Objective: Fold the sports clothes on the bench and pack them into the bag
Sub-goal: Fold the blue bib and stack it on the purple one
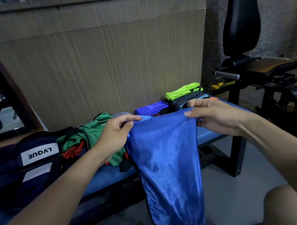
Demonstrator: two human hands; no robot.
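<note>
Folding step: left hand [116, 132] and right hand [216, 114] are pinching, fingers clamped, the blue mesh garment's [170, 169] top corners in front of the worktop [209, 135]; next, halving it flat there.

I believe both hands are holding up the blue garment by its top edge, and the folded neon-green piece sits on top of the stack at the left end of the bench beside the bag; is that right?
Not quite: the head view shows the neon-green piece topping the stack at the bench's right end, away from the bag. Both the left hand and right hand do hold the blue garment by its top edge.
</note>
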